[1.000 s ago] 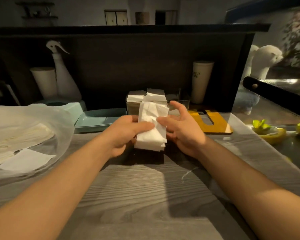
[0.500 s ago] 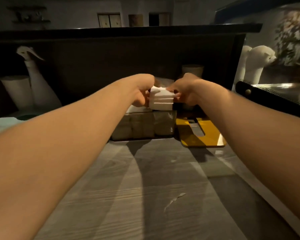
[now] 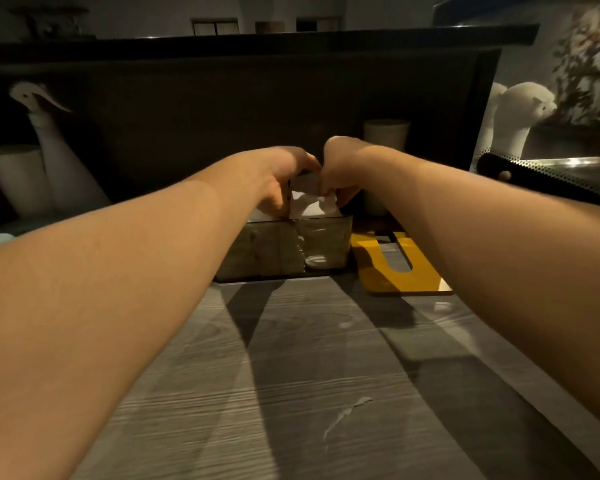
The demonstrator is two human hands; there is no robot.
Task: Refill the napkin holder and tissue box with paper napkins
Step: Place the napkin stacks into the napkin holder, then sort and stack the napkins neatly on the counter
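A clear, smoky napkin holder [image 3: 284,251] stands at the back of the grey wood-grain counter. Its left part is packed with napkins. A white stack of paper napkins [image 3: 310,200] is partly down in its right end. My left hand [image 3: 278,178] grips the stack from the left and my right hand [image 3: 340,171] grips it from the right, both with fingers curled over the top. The lower part of the stack shows through the holder's wall.
A yellow slotted board [image 3: 400,268] lies right of the holder. A pale cup [image 3: 387,136] stands behind my right hand. A white spray bottle [image 3: 54,150] and a white canister [image 3: 13,178] stand at the far left. A white animal figure [image 3: 518,116] and a black perforated bar [image 3: 548,178] are at right.
Both hands carried the napkin stack from the near counter out to the holder and have lowered it into the holder's right end. The view has tipped forward.
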